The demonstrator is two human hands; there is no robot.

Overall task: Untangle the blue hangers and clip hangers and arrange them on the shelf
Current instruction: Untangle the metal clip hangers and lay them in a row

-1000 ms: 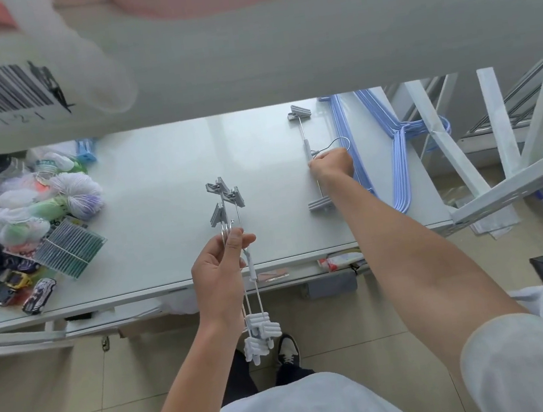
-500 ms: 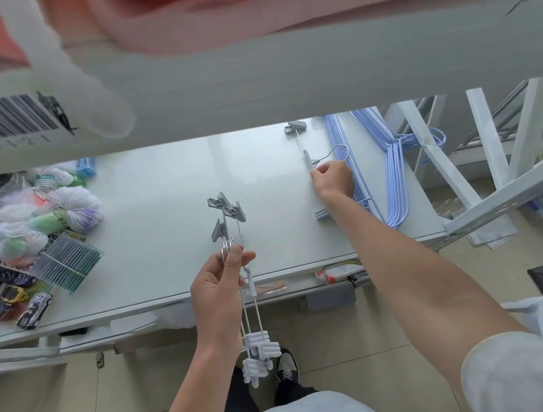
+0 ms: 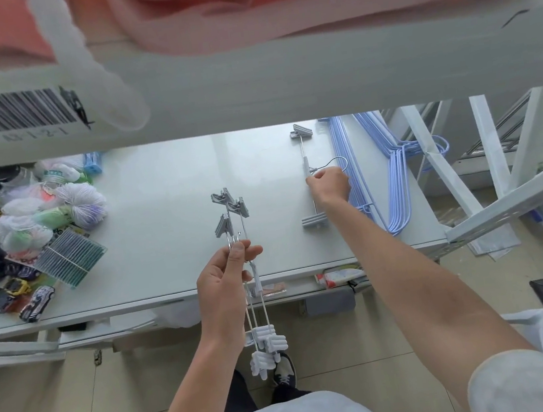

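Note:
My left hand [image 3: 226, 282] grips a bunch of grey clip hangers [image 3: 233, 210] by their hooks, held upright over the shelf's front edge; their lower clips hang below the shelf. My right hand [image 3: 329, 186] rests on a single grey clip hanger [image 3: 304, 153] lying flat on the white shelf [image 3: 164, 192], fingers closed at its metal hook. Right beside it lie blue hangers [image 3: 342, 148] in a row, and a second bunch of blue hangers [image 3: 398, 182] lies near the shelf's right end.
Bagged goods, toy cars and a green comb-like pack [image 3: 70, 258] crowd the shelf's left end. An upper shelf edge with a barcode label [image 3: 9, 112] and pink cloth [image 3: 271, 2] blocks the top. White rack struts [image 3: 503, 196] stand to the right.
My right hand has stayed on the single clip hanger by the blue hangers, gripping it closer to the hook. The left hand holds its bunch as before.

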